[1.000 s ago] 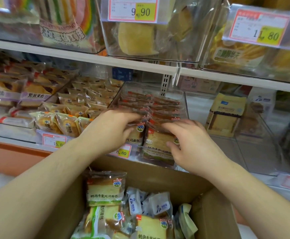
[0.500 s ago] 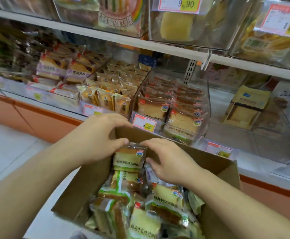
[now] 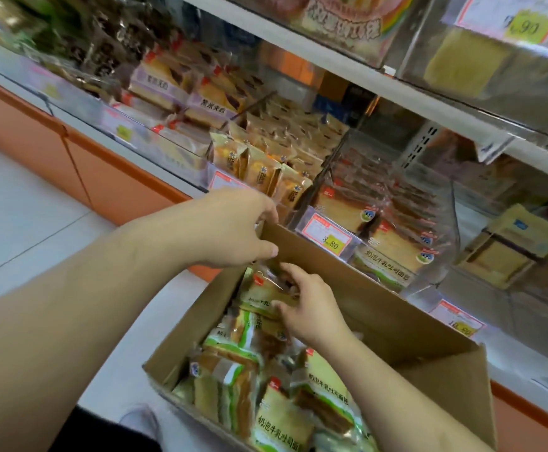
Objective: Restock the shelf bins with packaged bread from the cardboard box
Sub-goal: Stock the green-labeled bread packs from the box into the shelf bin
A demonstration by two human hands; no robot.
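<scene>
The step in hand looks like picking the next packet out of the cardboard box (image 3: 406, 324) for the clear shelf bin (image 3: 393, 203) just beyond its far wall. To do it well, the right hand (image 3: 311, 305) should take the milk toast packet (image 3: 262, 296) by its body rather than by the thin seal, lift it clear of the far wall, and set it label-forward behind the packets already standing in the bin. The left hand (image 3: 233, 230) is best used to steady the box or take the packet's other end.

The right hand's thumb and fingers close on the packet's right edge at the far left end of the box. The left hand hangs over the box's far corner with fingers curled; it seems to touch the packet's top, though the wrapper glare makes that hard to confirm, so I cannot tell whether it holds anything.

The packets are clear, glossy wrappers around pale yellow sliced toast with a brown crust, a green and white band of printed characters, and a small red mark at one corner. Many lie jumbled in the box, some flat, some on edge. The bin holds matching packets in rows behind a yellow 8.80 price tag (image 3: 328, 236).
</scene>
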